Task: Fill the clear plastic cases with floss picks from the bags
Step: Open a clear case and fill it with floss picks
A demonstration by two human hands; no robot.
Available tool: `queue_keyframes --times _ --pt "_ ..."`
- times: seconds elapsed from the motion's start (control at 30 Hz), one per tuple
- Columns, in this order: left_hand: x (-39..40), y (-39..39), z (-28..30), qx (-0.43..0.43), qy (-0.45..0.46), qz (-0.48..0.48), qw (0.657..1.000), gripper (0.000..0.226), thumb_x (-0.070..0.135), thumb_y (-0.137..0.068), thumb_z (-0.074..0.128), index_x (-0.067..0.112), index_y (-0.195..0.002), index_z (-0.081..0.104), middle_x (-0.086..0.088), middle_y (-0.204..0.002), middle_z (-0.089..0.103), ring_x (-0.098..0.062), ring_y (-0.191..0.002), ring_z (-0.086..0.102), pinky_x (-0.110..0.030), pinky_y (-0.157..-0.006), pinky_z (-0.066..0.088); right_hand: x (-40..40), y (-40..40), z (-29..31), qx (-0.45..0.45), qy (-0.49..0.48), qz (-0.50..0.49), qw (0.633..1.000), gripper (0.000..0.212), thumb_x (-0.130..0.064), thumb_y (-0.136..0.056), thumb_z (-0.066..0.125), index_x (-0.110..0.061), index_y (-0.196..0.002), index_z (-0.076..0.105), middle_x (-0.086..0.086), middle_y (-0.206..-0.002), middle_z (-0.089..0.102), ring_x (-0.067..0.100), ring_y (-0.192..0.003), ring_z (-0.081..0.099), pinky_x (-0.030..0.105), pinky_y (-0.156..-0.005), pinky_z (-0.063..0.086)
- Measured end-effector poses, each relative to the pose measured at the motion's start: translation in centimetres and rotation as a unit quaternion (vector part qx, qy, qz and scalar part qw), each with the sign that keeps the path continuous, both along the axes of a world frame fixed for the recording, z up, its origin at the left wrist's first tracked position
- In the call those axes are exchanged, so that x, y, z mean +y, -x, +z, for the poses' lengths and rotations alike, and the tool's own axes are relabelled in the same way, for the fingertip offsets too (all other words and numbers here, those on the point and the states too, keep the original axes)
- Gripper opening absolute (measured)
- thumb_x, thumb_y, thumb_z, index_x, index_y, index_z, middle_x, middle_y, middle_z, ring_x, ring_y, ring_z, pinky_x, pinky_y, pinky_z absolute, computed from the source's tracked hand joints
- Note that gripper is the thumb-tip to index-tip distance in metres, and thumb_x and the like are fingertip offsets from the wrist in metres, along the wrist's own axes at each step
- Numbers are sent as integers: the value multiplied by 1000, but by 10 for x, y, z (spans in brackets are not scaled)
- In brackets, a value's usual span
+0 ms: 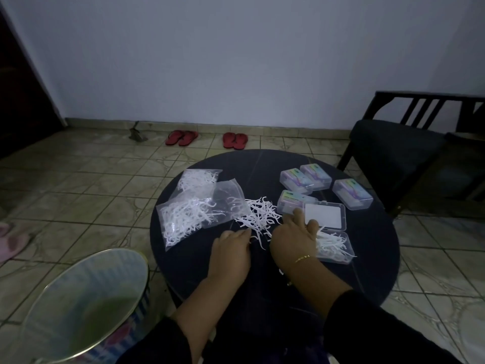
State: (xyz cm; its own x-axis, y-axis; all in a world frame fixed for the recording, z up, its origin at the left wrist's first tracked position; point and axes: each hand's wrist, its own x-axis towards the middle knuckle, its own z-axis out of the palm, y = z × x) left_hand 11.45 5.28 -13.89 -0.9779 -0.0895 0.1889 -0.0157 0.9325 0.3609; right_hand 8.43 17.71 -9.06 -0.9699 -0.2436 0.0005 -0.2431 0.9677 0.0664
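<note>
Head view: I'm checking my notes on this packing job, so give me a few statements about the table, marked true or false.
1. Four closed cases stand at the table's far right. True.
2. The open case is empty. False: it holds floss picks.
3. Loose picks lie on the table between the bags and the cases. True.
4. The left hand rests on the open case. False: it is at the loose picks.
5. The slippers on the floor are blue. False: red.
</note>
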Motion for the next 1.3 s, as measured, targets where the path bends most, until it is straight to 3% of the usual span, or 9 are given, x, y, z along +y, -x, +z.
queue_keyframes --times 0.13,0.27,0.33,0.47,0.67,0.97,1.1,1.3 --pt "-5 9 8 8 -42 -22 999 39 9 -89 52 24 -124 62 -4 -114 66 -25 -105 56 -35 -90 44 2 -1 0 10 -23 17 1000 30 -18 -90 47 -15 -115 63 7 -135 42 31 -135 14 47 -103 19" --pt "-11 7 14 -3 10 8 1000 27 24 -93 52 28 -115 67 1 -112 64 -20 -105 56 -34 -90 44 6 2 0 -3 -13 31 999 28 -27 -87 55 -17 -111 64 5 -133 43 29 -132 17 46 -100 21" --pt "-13 7 19 -32 29 16 999 26 27 -94 51 31 -115 66 4 -115 63 -18 -107 57 -33 -92 43 10 5 2 -15 7 40 999 30 -33 -85 57 -17 -109 65 2 -134 43 26 -131 19 45 -99 22" --pt "-14 8 35 -134 -18 11 991 27 32 -87 62 30 -113 65 6 -115 65 -16 -108 60 -32 -92 46 19 10 12 -29 53 63 996 31 -45 -83 57 -20 -98 70 -4 -141 39 22 -133 18 46 -98 23" --pt "-9 12 46 -202 11 -44 978 27 29 -78 71 28 -105 69 8 -106 67 -14 -99 62 -30 -87 50 52 16 45 -10 97 71 993 21 -45 -83 59 -28 -89 71 -6 -145 35 22 -137 15 46 -105 22" --pt "2 27 45 -114 88 -179 973 20 18 -80 59 22 -95 71 5 -90 68 -12 -83 62 -22 -77 45 102 23 35 -3 -21 98 995 25 -45 -86 57 -29 -101 70 -6 -152 25 21 -139 8 48 -107 17" --pt "2 35 41 -67 134 -225 963 24 16 -86 52 21 -103 68 7 -107 61 -12 -99 57 -26 -90 36 109 19 29 4 -18 97 995 26 -45 -88 54 -32 -105 69 -6 -154 21 21 -140 6 48 -107 16" --pt "-4 42 44 -72 220 -270 935 35 15 -91 50 28 -120 64 10 -117 63 -10 -113 53 -28 -93 35 123 12 23 21 60 63 996 32 -50 -90 51 -40 -119 60 -10 -152 23 18 -139 10 43 -106 19"
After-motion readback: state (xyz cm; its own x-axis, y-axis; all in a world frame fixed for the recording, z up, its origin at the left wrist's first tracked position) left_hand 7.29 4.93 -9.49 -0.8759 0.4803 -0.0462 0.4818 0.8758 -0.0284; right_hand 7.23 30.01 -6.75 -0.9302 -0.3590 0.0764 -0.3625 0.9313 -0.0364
